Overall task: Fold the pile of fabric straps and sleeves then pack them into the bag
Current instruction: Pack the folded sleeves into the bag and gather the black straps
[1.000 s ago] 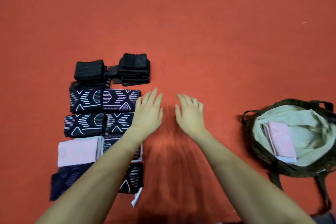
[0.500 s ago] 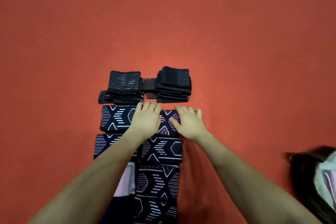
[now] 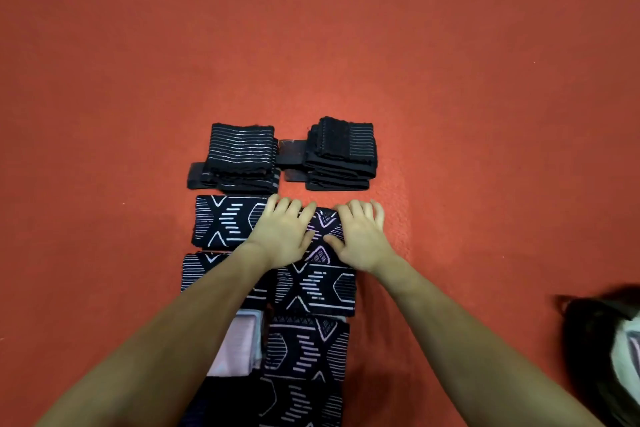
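Folded black sleeves with white geometric patterns lie in two columns on the red floor. My left hand and my right hand both grip the top-right patterned sleeve, fingers curled over its far edge and thumbs on its near side. The fabric bunches up between the hands. Its neighbour lies to the left, and more patterned sleeves run toward me. My left forearm partly covers a pink folded sleeve. The dark bag with a pale lining shows at the right edge, blurred.
Two stacks of folded black straps sit just beyond the hands, the left stack with thin pale stripes and the right stack darker. Red floor stretches beyond them and on both sides.
The view has swung left, so the bag slid to the right edge. Both hands moved from hovering over bare floor onto the top-right patterned sleeve and closed on it.
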`<state>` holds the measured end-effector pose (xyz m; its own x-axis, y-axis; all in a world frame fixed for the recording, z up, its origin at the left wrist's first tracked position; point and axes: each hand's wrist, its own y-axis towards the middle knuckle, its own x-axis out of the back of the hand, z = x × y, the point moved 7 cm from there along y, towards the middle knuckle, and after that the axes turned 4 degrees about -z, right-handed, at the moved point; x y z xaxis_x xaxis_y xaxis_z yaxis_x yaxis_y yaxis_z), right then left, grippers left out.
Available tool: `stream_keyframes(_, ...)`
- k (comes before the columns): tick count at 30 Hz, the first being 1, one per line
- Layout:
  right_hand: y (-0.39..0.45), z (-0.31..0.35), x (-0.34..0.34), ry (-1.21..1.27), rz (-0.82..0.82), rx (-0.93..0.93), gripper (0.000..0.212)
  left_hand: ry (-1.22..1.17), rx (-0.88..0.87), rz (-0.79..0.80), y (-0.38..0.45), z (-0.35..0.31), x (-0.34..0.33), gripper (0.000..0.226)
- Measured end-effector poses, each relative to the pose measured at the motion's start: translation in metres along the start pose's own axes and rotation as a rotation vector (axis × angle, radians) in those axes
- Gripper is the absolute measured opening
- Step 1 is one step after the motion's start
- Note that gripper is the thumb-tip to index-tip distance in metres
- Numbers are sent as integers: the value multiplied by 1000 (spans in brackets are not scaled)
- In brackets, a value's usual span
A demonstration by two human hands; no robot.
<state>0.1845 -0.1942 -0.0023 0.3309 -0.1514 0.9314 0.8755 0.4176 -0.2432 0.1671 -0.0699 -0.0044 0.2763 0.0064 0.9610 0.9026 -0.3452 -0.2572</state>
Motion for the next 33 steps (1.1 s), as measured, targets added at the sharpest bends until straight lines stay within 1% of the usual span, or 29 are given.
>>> stream_keyframes(2,-2,0,2,8,-29,37,51,26,-37,-111,0,-1,3,56)
stream_keyframes(7,-16,-7,5,82,-102,81,47,107,-134,-356,-1,-11,25,46)
stream_keyframes(9,-24,-12,9,73,-170,99,47,142,-172,-403,-1,-17,31,52)
stream_keyframes(11,-32,-17,18,58,-249,96,50,170,-197,-424,-1,-24,36,55)
stream_keyframes(14,-46,-26,35,19,-343,89,52,193,-202,-465,-1,-40,48,54)
stream_keyframes(18,-69,-41,58,-16,-416,86,51,194,-216,-538,-3,-70,68,54)
stream_keyframes(22,-103,-66,78,-24,-490,48,51,204,-252,-554,-1,-110,84,53)
stream_keyframes(27,-158,-112,101,-30,-561,-28,49,224,-308,-548,6,-180,102,52)
stream_keyframes(33,-233,-197,137,-75,-647,-146,48,232,-411,-542,30,-296,123,51)
